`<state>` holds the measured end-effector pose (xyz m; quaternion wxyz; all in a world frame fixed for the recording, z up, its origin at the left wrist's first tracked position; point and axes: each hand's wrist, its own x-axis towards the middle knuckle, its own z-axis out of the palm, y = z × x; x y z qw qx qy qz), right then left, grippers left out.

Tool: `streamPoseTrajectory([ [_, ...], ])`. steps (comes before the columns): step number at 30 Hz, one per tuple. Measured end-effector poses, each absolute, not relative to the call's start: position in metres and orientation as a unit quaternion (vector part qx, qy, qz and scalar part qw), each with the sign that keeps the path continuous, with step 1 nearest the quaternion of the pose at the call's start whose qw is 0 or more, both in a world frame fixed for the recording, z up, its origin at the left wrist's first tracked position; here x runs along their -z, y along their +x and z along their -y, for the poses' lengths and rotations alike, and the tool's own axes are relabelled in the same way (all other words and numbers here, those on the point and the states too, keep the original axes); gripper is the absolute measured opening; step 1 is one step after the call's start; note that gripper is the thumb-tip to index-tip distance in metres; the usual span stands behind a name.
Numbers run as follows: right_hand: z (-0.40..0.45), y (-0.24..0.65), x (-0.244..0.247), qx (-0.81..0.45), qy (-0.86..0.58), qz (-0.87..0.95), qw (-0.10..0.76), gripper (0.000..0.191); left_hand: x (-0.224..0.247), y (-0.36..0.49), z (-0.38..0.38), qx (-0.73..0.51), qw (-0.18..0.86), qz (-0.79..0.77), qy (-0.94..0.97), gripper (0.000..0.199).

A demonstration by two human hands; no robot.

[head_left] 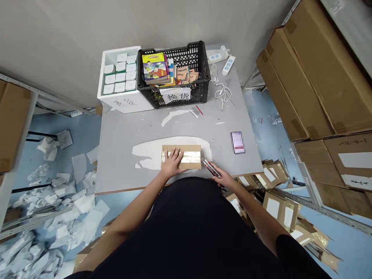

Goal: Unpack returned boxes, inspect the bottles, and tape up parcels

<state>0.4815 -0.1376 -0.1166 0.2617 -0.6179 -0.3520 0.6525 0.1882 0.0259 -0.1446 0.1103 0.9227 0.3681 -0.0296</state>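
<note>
**Item 1, at lower centre of the frame:** a flat brown cardboard parcel (181, 157) with a strip of gold foil along its top face, lying square on the table's near edge. The left hand (173, 162) rests on its left half, open and palm down, fingers spread, gripping nothing but pressing on the cardboard.

**Item 2, just right of the parcel:** a slim black-and-red utility knife (210, 167), closed firmly in the curled fingers of the right hand (221, 175). Its tip points up and left, right beside the parcel's lower right corner; whether it touches the cardboard cannot be told.

**Surroundings:** a grey board table (122, 162) with a white patch (147, 153) under the parcel. At upper centre stands a black plastic crate (174, 50) holding colourful books (155, 68), with a white paper sign (176, 95) on its front. To its left is a white foam box (124, 104) of small white cartons (119, 71). At upper right of the table lie a white power strip (228, 65) and a white cable (223, 95). Right of centre lies a phone (237, 142). Brown cartons (308, 77) stack at right; torn white paper (58, 193) covers the floor at left.
</note>
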Motion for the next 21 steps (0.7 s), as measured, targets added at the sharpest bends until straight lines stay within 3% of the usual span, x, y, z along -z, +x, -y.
streamPoseTrajectory([
  [5, 0.146, 0.472, 0.125, -0.662, -0.607, 0.359, 0.252, 0.084, 0.143, 0.189, -0.027, 0.026, 0.118, -0.369, 0.922, 0.095],
  [16, 0.171, 0.467, 0.130, -0.610, -0.651, 0.253, 0.374, 0.076, 0.135, 0.192, -0.027, 0.045, 0.124, -0.377, 0.917, 0.092],
  [21, 0.149, 0.457, 0.137, -0.620, -0.630, 0.129, 0.449, 0.056, 0.125, 0.185, -0.040, 0.033, 0.143, -0.386, 0.911, 0.083],
])
